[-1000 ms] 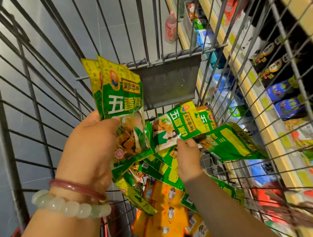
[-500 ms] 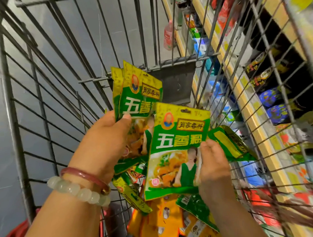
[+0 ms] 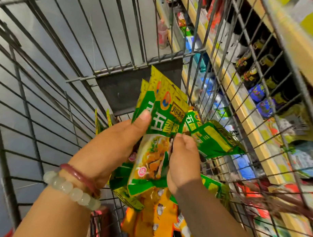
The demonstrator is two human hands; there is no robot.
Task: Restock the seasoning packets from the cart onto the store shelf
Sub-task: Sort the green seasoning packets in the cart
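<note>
Gathering: you're stacking green-and-yellow foil seasoning packets [image 3: 161, 118] over the grey wire cart [image 3: 44, 86], both hands on one bundle.
Key relation: bundle's long axis runs up and away from you, top tilted right toward the yellow-edged store shelf [image 3: 240, 104]; shelf sits right of the cart wall, so your right hand is nearer to it.
L hand [image 3: 110, 143]: thumb clamped across the front packet, fingers hidden behind the stack; it's gripping the bundle approx. mid-height.
R hand [image 3: 182, 161]: fingers curled, pinching the front packet's right edge, lower half.
Loose stock: more green packets [image 3: 215, 141] lie just right of the bundle, inside the cart; orange-yellow packets [image 3: 155, 216] piled below your hands.
Wrist: pale bead bracelet [image 3: 71, 188] and a red bangle on L.
Stage (est.): still collecting; nothing shelved from this bundle yet.
Next (est.): square the stack, then carry it right, over the cart wall.
</note>
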